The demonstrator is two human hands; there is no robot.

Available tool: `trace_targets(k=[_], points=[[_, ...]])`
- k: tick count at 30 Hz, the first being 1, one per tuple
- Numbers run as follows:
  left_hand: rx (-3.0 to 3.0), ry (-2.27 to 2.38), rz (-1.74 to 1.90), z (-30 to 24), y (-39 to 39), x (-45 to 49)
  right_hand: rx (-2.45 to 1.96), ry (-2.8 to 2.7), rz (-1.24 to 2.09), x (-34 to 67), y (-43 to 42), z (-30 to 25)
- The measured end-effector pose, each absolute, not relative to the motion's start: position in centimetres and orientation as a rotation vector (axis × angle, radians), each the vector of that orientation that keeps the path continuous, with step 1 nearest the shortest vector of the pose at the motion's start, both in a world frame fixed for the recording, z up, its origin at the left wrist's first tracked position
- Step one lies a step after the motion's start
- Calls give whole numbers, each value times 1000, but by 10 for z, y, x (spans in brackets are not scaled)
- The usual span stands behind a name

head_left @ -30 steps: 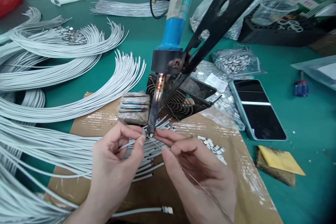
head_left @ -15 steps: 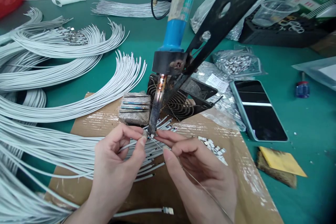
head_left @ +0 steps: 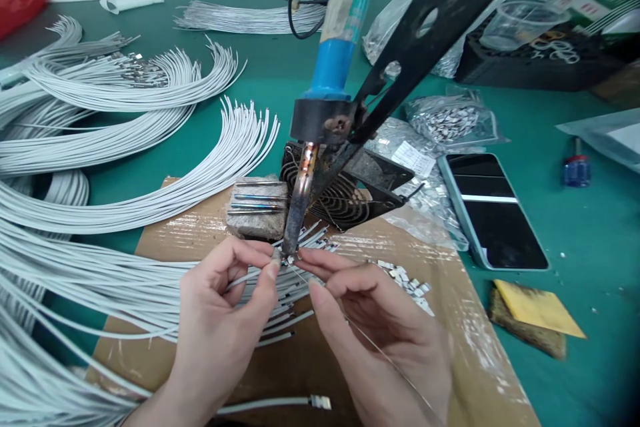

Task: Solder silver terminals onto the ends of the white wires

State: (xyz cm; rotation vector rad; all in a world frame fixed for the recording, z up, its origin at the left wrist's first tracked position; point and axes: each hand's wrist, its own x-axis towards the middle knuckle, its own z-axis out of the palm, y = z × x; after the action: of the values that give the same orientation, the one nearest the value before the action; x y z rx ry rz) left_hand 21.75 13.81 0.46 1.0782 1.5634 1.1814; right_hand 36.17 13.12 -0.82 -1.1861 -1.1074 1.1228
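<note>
My left hand (head_left: 227,310) pinches a white cable (head_left: 249,275) close to its end, just under the tip of a mounted soldering iron (head_left: 300,197). A small metal connector (head_left: 289,259) sits at that cable end, touching or nearly touching the tip; the exact contact is too small to make out. Between the thumb and fingers of my right hand (head_left: 385,327) runs a thin solder wire (head_left: 387,357), its far end reaching toward the same spot. Beneath both hands lie many loose white cable ends (head_left: 150,273) on a brown cardboard sheet (head_left: 475,347).
The iron hangs from a black metal bracket (head_left: 435,20) in front of a black fan (head_left: 345,197). Metal rods lie on a grey block (head_left: 257,207). To the right are small connectors (head_left: 407,285), a phone (head_left: 500,213), a yellow sponge (head_left: 537,307) and bagged parts (head_left: 450,121). Cable bundles (head_left: 125,207) fill the left.
Almost nothing differs. My right thumb has shifted very slightly left along the solder wire; my left hand and the cable hold their place at the iron's tip.
</note>
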Motion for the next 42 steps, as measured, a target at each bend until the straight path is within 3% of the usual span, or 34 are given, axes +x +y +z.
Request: trace_targets(k=[42], points=[[901,1661,1270,15,140,235,-1196,-1055,1075,359,130,-7]])
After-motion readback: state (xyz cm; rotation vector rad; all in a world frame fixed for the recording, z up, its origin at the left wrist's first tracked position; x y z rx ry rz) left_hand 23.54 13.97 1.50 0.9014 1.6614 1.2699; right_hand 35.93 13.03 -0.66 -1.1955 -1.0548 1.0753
